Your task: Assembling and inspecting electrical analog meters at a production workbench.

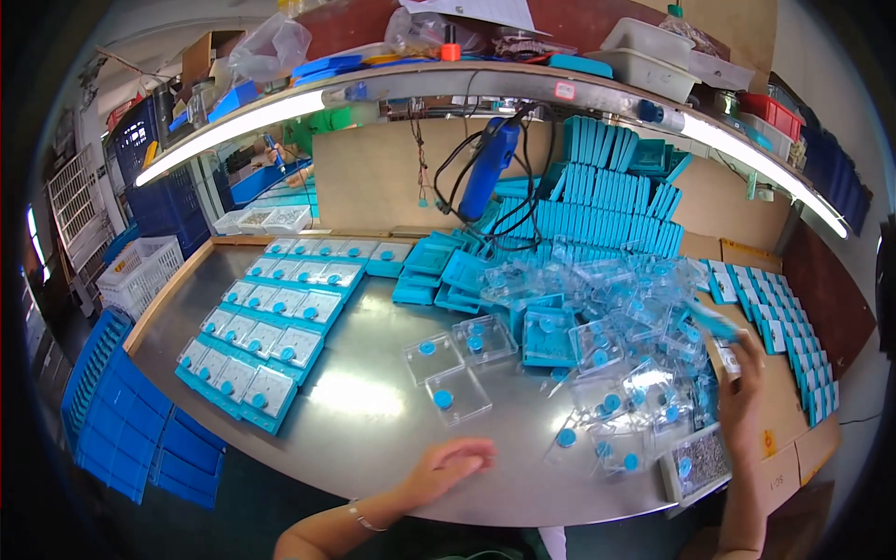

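My left hand (446,471) hovers over the near edge of the metal table, fingers loosely bent, with nothing visible in it. At the right, my right hand (742,387) has its fingers closed at the end of a teal case (714,320), tilted and slightly blurred. Below and left of that hand spreads a heap of clear plastic covers with round blue knobs (644,383). Nearer my left hand lie a few separate clear covers (457,392). Among the covers sits a teal tray (549,338) with a clear cover over it.
Rows of teal cases (271,327) with white inserts stand at left, more (779,327) at far right. Teal trays (607,201) are stacked behind the heap. A blue electric screwdriver (490,168) hangs overhead. A box of small screws (698,464) stands near my right forearm.
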A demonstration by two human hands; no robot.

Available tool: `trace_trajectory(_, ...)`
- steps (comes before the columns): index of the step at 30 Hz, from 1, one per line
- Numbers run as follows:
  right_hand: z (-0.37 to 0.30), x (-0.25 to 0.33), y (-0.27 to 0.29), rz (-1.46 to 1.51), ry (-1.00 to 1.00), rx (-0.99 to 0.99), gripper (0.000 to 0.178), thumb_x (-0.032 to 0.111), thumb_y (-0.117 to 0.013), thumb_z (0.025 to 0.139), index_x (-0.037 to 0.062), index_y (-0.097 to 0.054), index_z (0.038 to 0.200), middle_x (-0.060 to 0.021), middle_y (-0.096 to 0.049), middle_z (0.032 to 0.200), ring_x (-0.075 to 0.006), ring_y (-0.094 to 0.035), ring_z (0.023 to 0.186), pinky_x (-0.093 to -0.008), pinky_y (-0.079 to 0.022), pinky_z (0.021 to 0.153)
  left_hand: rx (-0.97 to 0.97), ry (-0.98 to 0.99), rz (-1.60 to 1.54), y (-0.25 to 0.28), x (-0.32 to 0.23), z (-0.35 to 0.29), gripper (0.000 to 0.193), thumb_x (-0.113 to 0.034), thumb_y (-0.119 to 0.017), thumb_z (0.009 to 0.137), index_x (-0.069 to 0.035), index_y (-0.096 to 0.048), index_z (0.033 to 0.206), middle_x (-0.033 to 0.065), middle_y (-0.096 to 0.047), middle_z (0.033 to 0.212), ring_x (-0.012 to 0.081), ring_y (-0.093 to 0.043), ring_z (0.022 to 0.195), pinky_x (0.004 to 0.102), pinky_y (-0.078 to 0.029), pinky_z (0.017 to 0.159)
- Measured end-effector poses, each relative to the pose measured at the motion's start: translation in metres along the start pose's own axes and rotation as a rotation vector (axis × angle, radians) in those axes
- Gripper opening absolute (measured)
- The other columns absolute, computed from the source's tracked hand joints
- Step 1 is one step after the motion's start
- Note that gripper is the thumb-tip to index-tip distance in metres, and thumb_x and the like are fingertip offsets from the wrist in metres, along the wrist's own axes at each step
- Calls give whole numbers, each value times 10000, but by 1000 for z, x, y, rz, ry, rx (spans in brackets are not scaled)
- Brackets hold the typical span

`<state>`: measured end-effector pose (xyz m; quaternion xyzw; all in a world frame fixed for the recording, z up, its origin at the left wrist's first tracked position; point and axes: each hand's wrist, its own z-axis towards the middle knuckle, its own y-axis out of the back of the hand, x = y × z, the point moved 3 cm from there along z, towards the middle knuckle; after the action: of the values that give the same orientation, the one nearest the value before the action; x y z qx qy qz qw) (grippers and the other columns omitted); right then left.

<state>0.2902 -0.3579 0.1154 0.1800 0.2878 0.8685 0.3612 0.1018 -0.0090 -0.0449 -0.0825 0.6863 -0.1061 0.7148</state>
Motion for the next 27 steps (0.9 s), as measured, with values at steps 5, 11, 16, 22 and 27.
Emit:
trace_trajectory(5, -47, 164, -45, 312, 567, 176, 344, -9, -590, 703, 28, -637, 1042, -133, -543, 1219, -282, -614, 908, -310, -510, 601, 205, 5, -801, -41, -17, 5, 553, -386, -455, 959, -37, -339, 1372, 146, -489, 1315, 267, -536, 1147, 398, -442, 966)
trace_trajectory(11, -67, 224, -75, 779, 500, 528, 343, 5, -629, 725, 17, -620, 1068, -162, -602, 1094, -256, -600, 800, -312, -499, 605, -57, 107, -794, 15, 1, -37, 530, -324, -463, 953, -34, -319, 1373, 174, -479, 1315, 318, -549, 1123, 444, -507, 879)
trace_trajectory(16, -32, 226, -87, 1710, -610, 530, 160, 105, -478, 937, 42, -551, 1066, -40, -478, 689, -109, -447, 494, -224, -361, 423, -209, 127, -563, 9, -4, -46, 478, -133, -578, 877, -23, -390, 1303, 154, -547, 1202, 287, -598, 1023, 440, -554, 772)
trace_trajectory(22, -25, 232, -102, 1989, -652, 208, 172, 139, -442, 959, 65, -520, 1093, 18, -330, 610, -59, -270, 449, -205, -247, 378, -259, 215, -538, -19, 5, -36, 447, -120, -642, 835, -26, -446, 1226, 112, -583, 1111, 225, -633, 894, 391, -573, 697)
trace_trajectory(27, -37, 219, -107, 1974, -616, 103, 180, 130, -456, 961, 51, -507, 1115, 13, -352, 605, -54, -289, 458, -219, -271, 388, -269, 301, -520, -25, 14, -37, 424, -126, -657, 824, -25, -468, 1189, 93, -596, 1070, 203, -642, 840, 366, -580, 640)
